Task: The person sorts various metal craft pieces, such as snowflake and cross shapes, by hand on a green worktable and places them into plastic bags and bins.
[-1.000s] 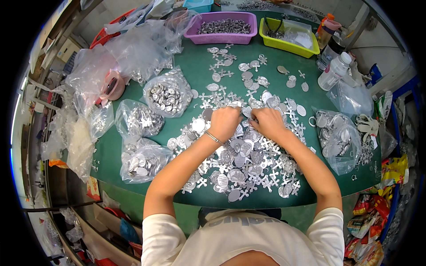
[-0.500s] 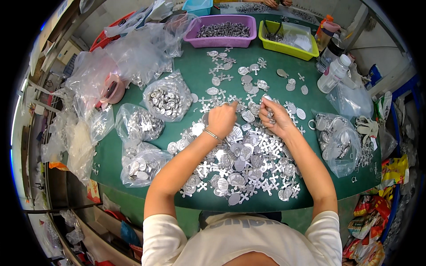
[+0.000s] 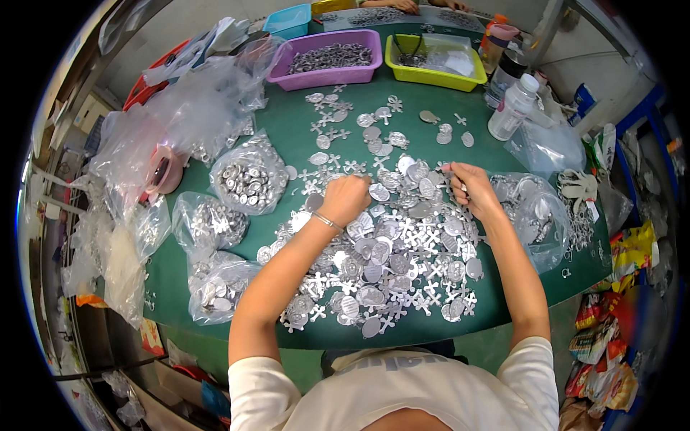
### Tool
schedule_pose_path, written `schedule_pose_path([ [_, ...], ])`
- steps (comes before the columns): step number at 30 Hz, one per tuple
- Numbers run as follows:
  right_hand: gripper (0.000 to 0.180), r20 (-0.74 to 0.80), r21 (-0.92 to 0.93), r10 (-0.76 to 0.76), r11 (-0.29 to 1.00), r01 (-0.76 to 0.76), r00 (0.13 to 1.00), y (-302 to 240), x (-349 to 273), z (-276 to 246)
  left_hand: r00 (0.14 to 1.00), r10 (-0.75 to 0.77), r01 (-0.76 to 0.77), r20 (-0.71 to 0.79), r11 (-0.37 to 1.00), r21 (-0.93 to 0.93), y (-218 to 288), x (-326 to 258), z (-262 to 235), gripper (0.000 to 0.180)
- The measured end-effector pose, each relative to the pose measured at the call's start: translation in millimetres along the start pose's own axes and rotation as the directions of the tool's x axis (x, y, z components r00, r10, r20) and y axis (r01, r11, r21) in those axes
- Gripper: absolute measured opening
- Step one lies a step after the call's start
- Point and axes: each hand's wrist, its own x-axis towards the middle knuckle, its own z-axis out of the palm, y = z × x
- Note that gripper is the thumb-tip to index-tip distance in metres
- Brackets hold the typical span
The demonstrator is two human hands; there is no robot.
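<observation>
A broad heap of silver oval medals (image 3: 379,251) and small silver crosses (image 3: 433,271) covers the middle of the green table (image 3: 287,248). My left hand (image 3: 346,199), a bracelet at its wrist, is closed at the heap's upper left side; whatever its fingers hold is hidden below them. To the right, my right hand (image 3: 473,188) is curled just above the heap's edge. Silvery metal pieces (image 3: 463,191) show between its bent fingers, too small to tell their kind. Several oval medals (image 3: 415,171) lie piled between the two hands.
Clear bags of metal pieces (image 3: 250,176) stand on the left, another bag (image 3: 535,215) on the right. Behind are a purple tray (image 3: 325,80), a yellow-green tray (image 3: 438,78) and a white bottle (image 3: 513,108). Another person's hands (image 3: 402,6) work at the far end.
My right hand has moved right, away from my left hand, and the medal at its fingertips no longer shows there. More medals lie between the hands. The whole view has shifted slightly.
</observation>
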Motion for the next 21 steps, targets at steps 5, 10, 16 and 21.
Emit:
schedule_pose_path([
  [5, 0.02, 0.014, 0.105, 0.065, 0.992, -0.066, 0.998, 10.7, -38.9, -5.0, 0.96, -0.223, 0.136, -0.17, 0.9, -0.414, -5.7, -1.7, -0.3, 0.014],
  [10, 0.033, 0.113, 0.253, 0.006, 0.967, -0.035, 0.994, 23.5, -55.8, 30.2, 0.998, -0.051, 0.055, 0.026, 0.72, -0.692, 62.5, -4.2, -30.8, 0.017],
  [16, 0.031, 0.189, 0.508, 0.158, 0.829, -0.234, 0.969, 25.6, -46.4, 45.1, 0.994, -0.084, 0.024, -0.071, 0.798, -0.602, 61.9, 19.9, -21.5, 0.02],
  [21, 0.032, 0.1, 0.084, -0.036, 0.996, 0.027, 0.994, 20.1, -21.8, 28.4, 1.0, 0.021, -0.023, -0.008, 0.955, -0.294, 18.4, 23.5, 8.6, 0.023],
])
